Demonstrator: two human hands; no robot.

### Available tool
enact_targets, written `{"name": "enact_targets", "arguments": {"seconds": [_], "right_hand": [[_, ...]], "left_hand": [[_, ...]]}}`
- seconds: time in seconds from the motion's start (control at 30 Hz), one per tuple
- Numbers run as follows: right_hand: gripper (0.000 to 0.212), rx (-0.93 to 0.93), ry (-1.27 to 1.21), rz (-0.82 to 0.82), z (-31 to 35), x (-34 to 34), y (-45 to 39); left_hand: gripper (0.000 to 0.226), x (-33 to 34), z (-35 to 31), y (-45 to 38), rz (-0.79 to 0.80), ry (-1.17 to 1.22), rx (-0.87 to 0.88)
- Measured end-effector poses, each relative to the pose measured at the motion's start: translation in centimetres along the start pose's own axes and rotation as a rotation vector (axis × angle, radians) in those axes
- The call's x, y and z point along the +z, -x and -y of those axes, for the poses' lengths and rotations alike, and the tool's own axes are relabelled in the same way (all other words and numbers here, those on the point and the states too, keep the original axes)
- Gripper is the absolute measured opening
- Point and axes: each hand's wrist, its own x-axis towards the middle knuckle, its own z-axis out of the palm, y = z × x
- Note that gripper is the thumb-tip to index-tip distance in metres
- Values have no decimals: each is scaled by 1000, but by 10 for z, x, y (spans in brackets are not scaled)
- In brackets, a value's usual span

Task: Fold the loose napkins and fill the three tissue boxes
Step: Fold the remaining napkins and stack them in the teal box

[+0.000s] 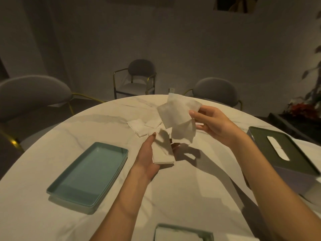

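Here the right hand (211,125) pinches a limp unfolded napkin (178,119); left hand (152,153) clasps folded napkins (163,153).

White napkins (177,117); teal tray (90,173); dark green box lid (281,150); white marble table (52,150) with grey veining.

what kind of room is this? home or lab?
Probably a dining room, in a home or a restaurant; I cannot tell which. A round white marble-look table is ringed by grey upholstered chairs with gold metal frames, and a dark leafy potted plant stands at the right.
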Motion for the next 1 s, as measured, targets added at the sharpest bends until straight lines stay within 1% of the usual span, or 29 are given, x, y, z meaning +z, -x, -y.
{"name": "enact_targets", "arguments": {"seconds": [0.07,0.13,0.2,0.27,0.33,0.4,0.43,0.47,0.5,0.57,0.6,0.67,0.73,0.77,0.83,0.93,1.0], "right_hand": [[48,94,-159,81,2,7,6],[49,213,-157,122,-4,17,8],[55,300,32,133,-15,25,10],[56,314,240,88,-28,29,11],[44,213,367,33,-33,31,11],[35,23,494,2,-32,30,11],[38,-90,566,13,-31,28,10],[44,-187,639,58,-29,26,9],[50,-257,700,149,-26,24,10],[61,-307,803,377,-23,25,13],[66,-323,871,437,-25,28,14],[65,-385,956,411,-30,36,14],[56,-450,975,353,-35,41,15],[51,-480,1002,331,-37,42,14],[42,-517,1053,296,-39,41,15],[39,-509,1004,293,-38,42,19],[35,-508,991,290,-37,44,22]], "left_hand": [[34,2,0,0,5,37,-3],[31,4,1,1,17,80,-16],[35,6,6,0,50,132,0],[40,11,9,4,91,167,-24],[49,11,12,6,127,191,-15],[46,9,13,3,140,176,16],[43,7,13,2,130,159,30],[43,6,13,-1,117,160,32],[46,5,13,-3,99,159,24],[49,5,11,-3,90,152,4],[48,6,11,-1,101,146,-1],[42,8,11,1,125,120,5],[34,8,11,2,111,113,-4],[36,7,10,1,98,113,-9],[48,8,9,4,90,100,-22],[55,10,7,5,115,109,-51],[61,8,8,1,96,108,-53]]}}
